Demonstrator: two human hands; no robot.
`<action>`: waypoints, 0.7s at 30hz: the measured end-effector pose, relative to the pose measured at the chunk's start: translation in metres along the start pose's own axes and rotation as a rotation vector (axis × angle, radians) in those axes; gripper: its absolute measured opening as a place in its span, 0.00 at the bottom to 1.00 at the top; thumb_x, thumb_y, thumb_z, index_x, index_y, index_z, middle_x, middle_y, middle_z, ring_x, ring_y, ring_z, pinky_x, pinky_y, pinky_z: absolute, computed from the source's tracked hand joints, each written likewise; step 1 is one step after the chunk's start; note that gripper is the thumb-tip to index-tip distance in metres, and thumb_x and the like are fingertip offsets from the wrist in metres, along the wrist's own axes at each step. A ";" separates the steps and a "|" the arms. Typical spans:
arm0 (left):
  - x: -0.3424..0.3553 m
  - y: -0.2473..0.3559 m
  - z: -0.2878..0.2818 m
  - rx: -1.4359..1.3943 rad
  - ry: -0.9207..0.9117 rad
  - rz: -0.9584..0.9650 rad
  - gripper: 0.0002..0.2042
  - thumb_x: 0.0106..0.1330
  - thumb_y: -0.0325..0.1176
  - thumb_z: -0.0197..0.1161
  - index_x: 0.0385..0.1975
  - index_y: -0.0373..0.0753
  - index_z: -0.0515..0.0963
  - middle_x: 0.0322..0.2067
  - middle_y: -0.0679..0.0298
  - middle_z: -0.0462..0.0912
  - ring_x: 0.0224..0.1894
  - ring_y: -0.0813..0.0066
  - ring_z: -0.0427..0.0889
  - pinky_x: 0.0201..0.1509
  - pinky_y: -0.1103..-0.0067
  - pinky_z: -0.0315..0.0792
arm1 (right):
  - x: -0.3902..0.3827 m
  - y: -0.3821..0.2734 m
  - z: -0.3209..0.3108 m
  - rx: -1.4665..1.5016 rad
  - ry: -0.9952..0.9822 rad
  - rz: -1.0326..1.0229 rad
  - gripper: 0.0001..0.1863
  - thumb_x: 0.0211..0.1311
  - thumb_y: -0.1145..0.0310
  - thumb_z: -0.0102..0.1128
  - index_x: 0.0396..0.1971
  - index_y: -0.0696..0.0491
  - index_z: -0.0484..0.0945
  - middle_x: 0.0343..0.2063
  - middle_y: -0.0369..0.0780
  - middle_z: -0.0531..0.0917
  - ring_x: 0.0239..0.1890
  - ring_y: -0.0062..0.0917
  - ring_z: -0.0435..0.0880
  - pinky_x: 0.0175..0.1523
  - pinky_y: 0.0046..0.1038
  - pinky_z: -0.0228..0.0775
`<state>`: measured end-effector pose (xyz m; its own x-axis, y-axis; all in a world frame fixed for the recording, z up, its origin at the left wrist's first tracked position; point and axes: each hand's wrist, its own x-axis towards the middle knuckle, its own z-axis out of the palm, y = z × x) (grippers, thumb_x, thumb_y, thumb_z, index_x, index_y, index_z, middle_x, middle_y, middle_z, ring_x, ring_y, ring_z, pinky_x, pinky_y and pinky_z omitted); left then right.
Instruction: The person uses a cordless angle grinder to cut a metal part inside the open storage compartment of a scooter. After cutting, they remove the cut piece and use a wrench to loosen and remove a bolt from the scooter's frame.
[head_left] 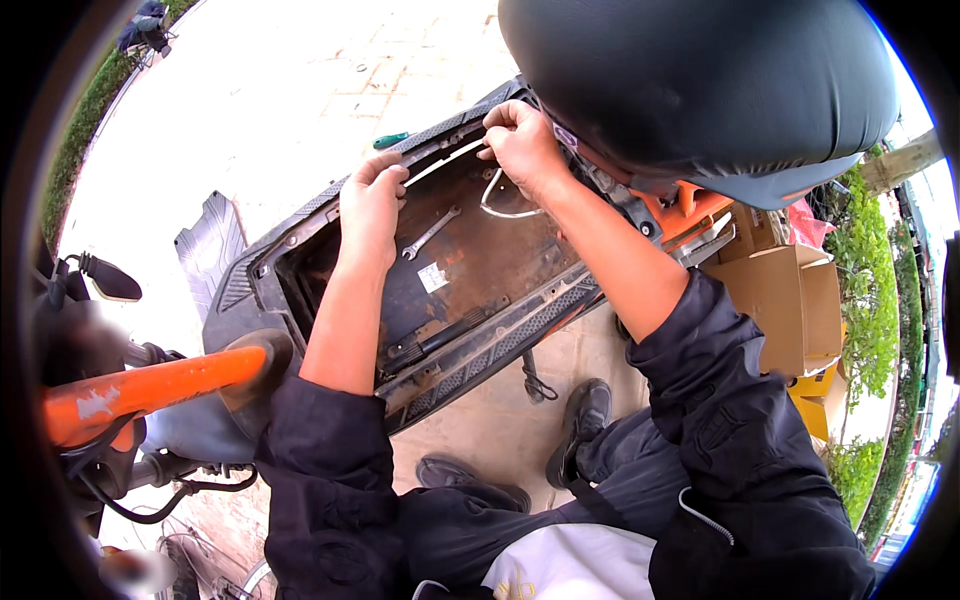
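Both hands are over the open floorboard compartment (480,235) of an orange and black scooter. A thin white strip (445,163) runs between them along the compartment's far edge. My left hand (370,210) pinches with thumb and forefinger at its left end. At its other end my right hand (525,145) has its fingers closed on it. Below the right hand, a pale narrow loop (488,205) hangs into the compartment; whether it belongs to the same strip I cannot tell. An open-end wrench (430,233) lies on the rusty, dirty compartment floor, near a small white label (433,278).
The black seat (700,80) rises at the upper right. An orange steering column (160,385) stands at the left. Beyond the compartment lie a green-handled tool (390,140) and a grey plastic panel (212,245). Cardboard boxes (775,300) stand at the right beside a hedge.
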<state>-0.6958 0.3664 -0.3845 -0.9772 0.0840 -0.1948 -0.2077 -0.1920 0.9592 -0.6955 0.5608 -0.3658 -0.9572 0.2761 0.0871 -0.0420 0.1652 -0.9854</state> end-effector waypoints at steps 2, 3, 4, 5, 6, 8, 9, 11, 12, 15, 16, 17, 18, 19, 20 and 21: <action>0.001 0.003 0.000 -0.048 0.026 0.002 0.11 0.63 0.26 0.57 0.45 0.35 0.78 0.30 0.69 0.78 0.28 0.86 0.71 0.33 0.86 0.67 | 0.002 0.003 -0.005 -0.135 0.007 -0.036 0.05 0.56 0.77 0.56 0.33 0.61 0.76 0.26 0.37 0.79 0.24 0.19 0.78 0.31 0.22 0.74; 0.001 0.003 -0.003 -0.045 0.021 -0.010 0.13 0.63 0.25 0.56 0.46 0.35 0.77 0.31 0.68 0.78 0.29 0.85 0.72 0.35 0.85 0.69 | 0.001 0.005 -0.008 -0.213 -0.001 -0.037 0.05 0.56 0.76 0.57 0.32 0.61 0.76 0.26 0.37 0.79 0.24 0.19 0.78 0.30 0.22 0.74; 0.001 0.002 -0.004 -0.093 0.012 -0.043 0.13 0.63 0.25 0.56 0.47 0.35 0.76 0.31 0.67 0.78 0.29 0.83 0.73 0.36 0.84 0.70 | 0.000 0.005 -0.010 -0.294 -0.010 -0.040 0.05 0.56 0.75 0.58 0.31 0.61 0.76 0.25 0.37 0.79 0.23 0.19 0.78 0.29 0.23 0.74; 0.001 0.000 -0.005 -0.140 0.003 -0.077 0.13 0.63 0.25 0.55 0.48 0.34 0.76 0.32 0.66 0.78 0.30 0.82 0.74 0.37 0.83 0.71 | -0.001 0.006 -0.010 -0.216 -0.019 0.054 0.06 0.58 0.72 0.60 0.28 0.59 0.76 0.23 0.36 0.78 0.21 0.18 0.76 0.27 0.24 0.73; 0.001 -0.004 -0.004 -0.188 -0.006 -0.110 0.13 0.64 0.26 0.55 0.48 0.34 0.75 0.32 0.65 0.78 0.30 0.81 0.75 0.38 0.82 0.72 | -0.002 0.007 -0.010 -0.136 -0.010 0.147 0.06 0.59 0.71 0.60 0.28 0.58 0.76 0.22 0.36 0.77 0.21 0.18 0.76 0.27 0.24 0.72; 0.000 -0.010 0.003 -0.385 0.030 -0.281 0.14 0.66 0.28 0.57 0.49 0.30 0.72 0.36 0.58 0.78 0.37 0.67 0.78 0.46 0.70 0.77 | -0.004 0.003 -0.008 0.034 0.007 0.331 0.07 0.60 0.69 0.60 0.28 0.57 0.76 0.22 0.35 0.76 0.20 0.19 0.75 0.26 0.24 0.72; -0.003 -0.015 0.008 -0.409 0.034 -0.341 0.15 0.67 0.29 0.55 0.51 0.29 0.71 0.41 0.55 0.77 0.43 0.64 0.78 0.52 0.68 0.75 | -0.003 0.009 -0.010 0.135 -0.032 0.401 0.08 0.61 0.68 0.60 0.27 0.56 0.76 0.21 0.35 0.75 0.20 0.20 0.74 0.26 0.26 0.73; -0.010 -0.021 0.014 -0.470 0.034 -0.421 0.18 0.68 0.30 0.52 0.54 0.25 0.68 0.51 0.49 0.72 0.55 0.55 0.73 0.64 0.63 0.70 | -0.009 0.009 -0.004 0.339 -0.025 0.579 0.07 0.62 0.70 0.56 0.29 0.57 0.74 0.23 0.39 0.76 0.23 0.26 0.77 0.30 0.32 0.77; -0.011 -0.023 0.015 -0.466 0.024 -0.420 0.19 0.68 0.30 0.53 0.55 0.25 0.67 0.51 0.50 0.72 0.55 0.55 0.73 0.64 0.63 0.70 | -0.011 0.010 0.000 0.445 -0.006 0.648 0.06 0.61 0.71 0.55 0.28 0.58 0.73 0.23 0.41 0.76 0.22 0.28 0.78 0.30 0.33 0.78; -0.008 -0.030 0.017 -0.441 0.037 -0.411 0.16 0.67 0.30 0.54 0.51 0.27 0.70 0.47 0.51 0.75 0.51 0.58 0.75 0.60 0.64 0.72 | -0.015 0.012 0.006 0.567 -0.011 0.687 0.07 0.63 0.73 0.50 0.35 0.62 0.73 0.29 0.45 0.78 0.29 0.33 0.81 0.36 0.36 0.80; -0.007 -0.030 0.016 -0.425 0.038 -0.402 0.15 0.67 0.30 0.54 0.49 0.28 0.71 0.45 0.52 0.76 0.49 0.59 0.76 0.58 0.64 0.73 | -0.016 0.013 0.006 0.594 -0.003 0.690 0.08 0.64 0.73 0.49 0.36 0.62 0.73 0.30 0.45 0.78 0.29 0.33 0.81 0.36 0.35 0.80; -0.006 -0.031 0.015 -0.409 0.039 -0.393 0.14 0.67 0.30 0.54 0.48 0.29 0.72 0.43 0.53 0.77 0.47 0.60 0.77 0.56 0.65 0.74 | -0.017 0.015 0.006 0.567 -0.004 0.675 0.08 0.64 0.72 0.50 0.35 0.61 0.74 0.29 0.44 0.78 0.29 0.32 0.81 0.36 0.35 0.80; -0.005 -0.031 0.014 -0.400 0.042 -0.385 0.13 0.67 0.30 0.55 0.46 0.30 0.73 0.41 0.55 0.78 0.45 0.61 0.78 0.54 0.65 0.75 | -0.019 0.016 0.006 0.540 -0.005 0.661 0.08 0.64 0.71 0.51 0.34 0.61 0.74 0.28 0.43 0.78 0.28 0.30 0.81 0.35 0.34 0.80; -0.006 -0.031 0.012 -0.390 0.046 -0.377 0.12 0.67 0.30 0.55 0.45 0.31 0.73 0.39 0.56 0.78 0.42 0.62 0.78 0.52 0.66 0.76 | -0.020 0.016 0.007 0.514 -0.006 0.647 0.08 0.64 0.70 0.52 0.33 0.60 0.75 0.27 0.42 0.78 0.27 0.29 0.80 0.34 0.33 0.79; -0.006 -0.030 0.011 -0.381 0.051 -0.369 0.11 0.67 0.30 0.56 0.44 0.32 0.74 0.37 0.57 0.79 0.40 0.63 0.79 0.50 0.67 0.76 | -0.020 0.015 0.006 0.417 -0.003 0.607 0.08 0.63 0.69 0.54 0.31 0.59 0.76 0.26 0.40 0.78 0.27 0.27 0.80 0.33 0.31 0.78; -0.006 -0.030 0.011 -0.373 0.051 -0.367 0.10 0.67 0.30 0.56 0.43 0.32 0.74 0.36 0.58 0.79 0.39 0.64 0.79 0.49 0.67 0.77 | -0.020 0.014 0.003 0.322 0.001 0.567 0.08 0.63 0.68 0.55 0.30 0.58 0.76 0.24 0.38 0.78 0.26 0.26 0.79 0.32 0.30 0.77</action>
<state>-0.6835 0.3823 -0.4100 -0.8361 0.1653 -0.5230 -0.5291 -0.4946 0.6895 -0.6779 0.5546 -0.3821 -0.8559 0.2379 -0.4591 0.3856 -0.2978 -0.8733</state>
